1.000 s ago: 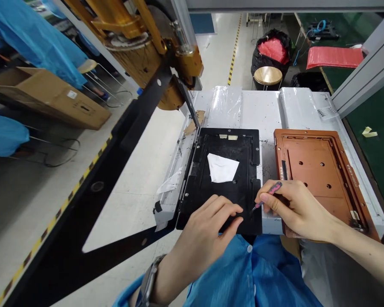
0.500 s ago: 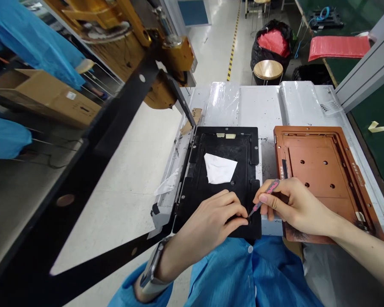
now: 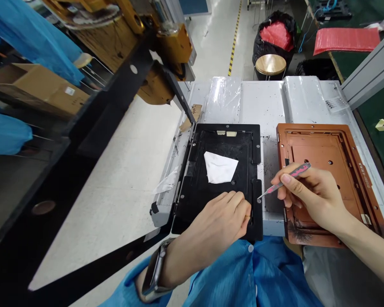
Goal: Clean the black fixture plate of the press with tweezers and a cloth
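A black jig tray (image 3: 224, 140) lies on the white work surface (image 3: 269, 111) with a white piece of paper (image 3: 220, 167) in its middle. My left hand (image 3: 220, 226) rests on the tray's near right corner with its fingers curled; whether it pinches anything there I cannot tell. My right hand (image 3: 313, 194) holds pink-handled tweezers (image 3: 283, 181), their tip hovering just off the tray's right edge. Under my right hand lies an orange-brown jig tray (image 3: 326, 145).
A black hinged frame (image 3: 92, 140) with brass-coloured machine parts (image 3: 166, 47) stands open at the left. A cardboard box (image 3: 35, 87) sits far left. A round stool (image 3: 270, 64), black bags with red contents (image 3: 277, 36) and a green bench (image 3: 377, 106) lie beyond.
My right hand has lifted the tweezers up and to the right, away from my left fingers. My left hand has stayed on the black tray's near corner, its fingers curling in.
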`<state>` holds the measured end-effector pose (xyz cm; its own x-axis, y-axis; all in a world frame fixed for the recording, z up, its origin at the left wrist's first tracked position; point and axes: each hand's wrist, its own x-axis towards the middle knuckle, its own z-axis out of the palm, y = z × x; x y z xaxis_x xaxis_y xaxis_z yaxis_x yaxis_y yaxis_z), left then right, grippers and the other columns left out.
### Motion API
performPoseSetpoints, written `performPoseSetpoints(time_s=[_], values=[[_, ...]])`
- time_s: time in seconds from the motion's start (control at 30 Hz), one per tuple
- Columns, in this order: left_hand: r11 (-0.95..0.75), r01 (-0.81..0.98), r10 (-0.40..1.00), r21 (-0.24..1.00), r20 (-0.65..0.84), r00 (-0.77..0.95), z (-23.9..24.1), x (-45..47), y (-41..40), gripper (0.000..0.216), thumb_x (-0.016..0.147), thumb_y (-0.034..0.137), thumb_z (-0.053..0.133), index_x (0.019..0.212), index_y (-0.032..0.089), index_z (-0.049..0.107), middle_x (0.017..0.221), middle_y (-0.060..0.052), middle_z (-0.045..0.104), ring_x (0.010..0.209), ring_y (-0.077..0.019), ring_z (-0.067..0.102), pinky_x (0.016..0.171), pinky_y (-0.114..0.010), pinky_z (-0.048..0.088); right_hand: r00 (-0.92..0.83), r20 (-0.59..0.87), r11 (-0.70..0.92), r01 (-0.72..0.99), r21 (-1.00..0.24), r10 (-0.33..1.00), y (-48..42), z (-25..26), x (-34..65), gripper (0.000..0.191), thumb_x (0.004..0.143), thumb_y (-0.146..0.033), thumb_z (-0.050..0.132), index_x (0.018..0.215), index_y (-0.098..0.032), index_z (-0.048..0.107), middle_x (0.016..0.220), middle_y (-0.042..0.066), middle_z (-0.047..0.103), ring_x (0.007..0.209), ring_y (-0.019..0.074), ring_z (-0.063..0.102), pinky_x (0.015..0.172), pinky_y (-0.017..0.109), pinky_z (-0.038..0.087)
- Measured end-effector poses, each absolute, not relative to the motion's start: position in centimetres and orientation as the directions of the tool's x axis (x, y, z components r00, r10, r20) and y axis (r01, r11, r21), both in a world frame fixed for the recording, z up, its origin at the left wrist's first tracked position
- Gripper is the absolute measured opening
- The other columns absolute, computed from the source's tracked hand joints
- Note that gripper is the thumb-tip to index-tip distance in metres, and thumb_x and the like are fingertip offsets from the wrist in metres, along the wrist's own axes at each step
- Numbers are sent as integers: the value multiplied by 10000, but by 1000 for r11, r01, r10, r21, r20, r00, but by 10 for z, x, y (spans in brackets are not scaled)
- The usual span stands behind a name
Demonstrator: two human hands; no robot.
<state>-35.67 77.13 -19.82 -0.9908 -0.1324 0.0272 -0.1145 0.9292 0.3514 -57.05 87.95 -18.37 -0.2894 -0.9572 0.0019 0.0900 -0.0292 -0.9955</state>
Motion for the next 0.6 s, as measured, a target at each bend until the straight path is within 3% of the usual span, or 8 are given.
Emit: performPoseSetpoints(time_s=[0.23,0.43,0.6], values=[[872,-178,-240,457,80,-968,-206,-353,769,131,974,61,499,894,161,528,870,-5,514,755,-171,511,654,-351,461,-288,4,-19,47,-999,-958,880,-187,-571,225,1128,-338,692,1005,-174,786,787,38,678,594,98,617,458,105,475],[583,-183,-293,792,-5,-956,-199,-347,769,165,989,36,491,983,201,484,1064,14,600,911,-120,573,785,-284,462,-296,10,-15,18,-1000,-955,879,-187,-571,223,1121,-343,701,989,-184,786,805,41,683,575,104,611,420,125,447],[564,-222,-279,796,-69,-958,-203,-343,767,100,1063,126,495,1017,212,517,947,44,575,828,-117,532,768,-302,421,-177,-51,49,13,-999,-983,884,-189,-572,257,1146,-340,653,981,-176,761,835,45,676,609,117,628,487,158,501]])
